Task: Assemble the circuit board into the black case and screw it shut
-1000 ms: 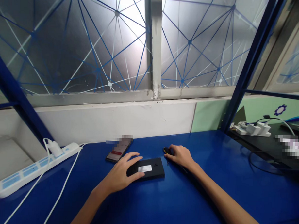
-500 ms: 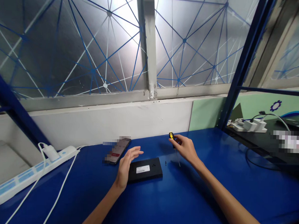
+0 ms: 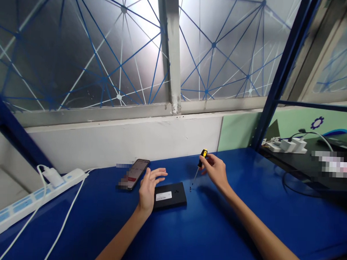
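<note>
My right hand (image 3: 216, 170) pinches a small screwdriver (image 3: 200, 163) with a black and yellow handle, its thin shaft pointing down-left toward a tiny dark screw (image 3: 190, 189) on the blue table (image 3: 221, 226). A flat black box (image 3: 170, 196) with a white label lies in the middle of the table. Just left of that box my left hand (image 3: 148, 190) hovers on edge, fingers spread, holding nothing. A phone (image 3: 133, 173) with a lit screen lies behind the left hand.
A white power strip (image 3: 31, 202) with a plugged charger (image 3: 52, 176) and white cables lies at the left. A blue steel post (image 3: 280, 73) stands at the right. Beyond it is a black bench with another power strip (image 3: 286, 146) and cables. Windows line the back wall.
My right hand picked the screwdriver up off the table and turned it tip-down. My left hand lifted off the black box and opened beside it.
</note>
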The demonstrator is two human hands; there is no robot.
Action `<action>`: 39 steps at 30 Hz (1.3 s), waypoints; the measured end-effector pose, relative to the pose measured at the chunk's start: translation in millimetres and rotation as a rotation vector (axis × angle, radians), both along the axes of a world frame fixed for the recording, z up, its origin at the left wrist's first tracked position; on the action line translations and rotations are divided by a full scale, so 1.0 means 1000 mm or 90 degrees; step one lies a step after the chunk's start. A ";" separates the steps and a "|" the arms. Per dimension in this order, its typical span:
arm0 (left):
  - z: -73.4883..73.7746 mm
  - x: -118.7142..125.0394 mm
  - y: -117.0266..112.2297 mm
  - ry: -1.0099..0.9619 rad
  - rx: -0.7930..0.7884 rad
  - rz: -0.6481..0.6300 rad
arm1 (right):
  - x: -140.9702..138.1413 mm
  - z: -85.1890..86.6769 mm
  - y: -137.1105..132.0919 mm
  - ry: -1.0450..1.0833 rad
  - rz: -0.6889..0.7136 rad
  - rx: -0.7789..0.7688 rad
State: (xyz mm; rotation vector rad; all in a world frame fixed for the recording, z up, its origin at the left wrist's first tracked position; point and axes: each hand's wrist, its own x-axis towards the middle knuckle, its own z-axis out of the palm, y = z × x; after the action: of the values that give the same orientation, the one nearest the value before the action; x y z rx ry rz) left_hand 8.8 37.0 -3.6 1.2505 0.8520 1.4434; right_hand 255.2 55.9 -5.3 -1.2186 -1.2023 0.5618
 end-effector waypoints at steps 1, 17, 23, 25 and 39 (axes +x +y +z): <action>0.000 0.000 -0.001 -0.007 -0.007 -0.003 | -0.001 -0.001 0.000 0.001 0.002 -0.004; 0.000 -0.005 -0.015 0.365 0.160 -0.091 | -0.007 -0.002 -0.004 -0.032 0.017 0.003; -0.001 0.009 -0.028 0.711 0.318 -0.063 | -0.009 0.002 -0.005 0.057 0.040 0.010; -0.005 0.012 -0.030 0.737 0.347 -0.001 | -0.011 0.004 -0.007 0.085 0.053 0.011; -0.011 0.019 -0.032 0.675 0.393 0.070 | -0.031 0.011 -0.018 0.178 0.180 -0.013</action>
State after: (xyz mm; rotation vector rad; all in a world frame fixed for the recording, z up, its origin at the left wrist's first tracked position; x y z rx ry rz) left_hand 28.3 4.6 -14.6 2.5724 1.1877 1.0879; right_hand 224.2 37.4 5.3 -0.9547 -1.1353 0.9255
